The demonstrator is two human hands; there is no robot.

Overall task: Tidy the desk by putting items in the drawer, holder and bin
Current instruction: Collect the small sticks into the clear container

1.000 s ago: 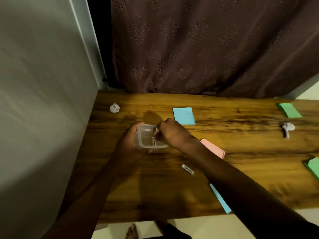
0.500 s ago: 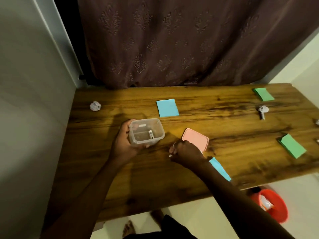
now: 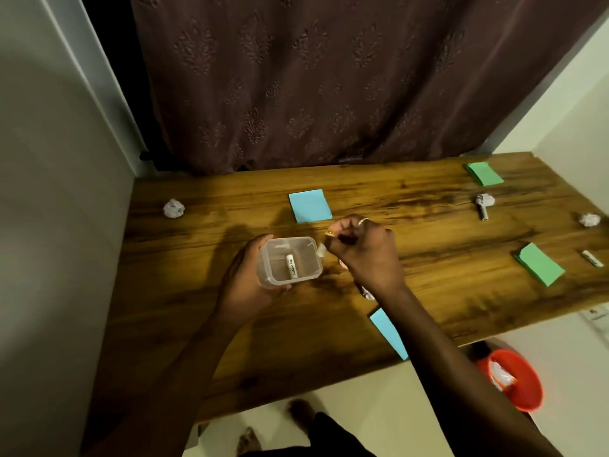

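We grip the tub (image 3: 311, 270) in left fingers (image 3: 256, 247); right fingers (image 3: 344, 234) pinch a light, slick battery (image 3: 321, 252) mid-body beside its rim.

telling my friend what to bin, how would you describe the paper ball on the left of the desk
On the wooden desk, look to the far left end, by the grey wall. A crumpled white paper ball lies there, left of the blue notepad. It lies alone, while the other balls are at the right end.
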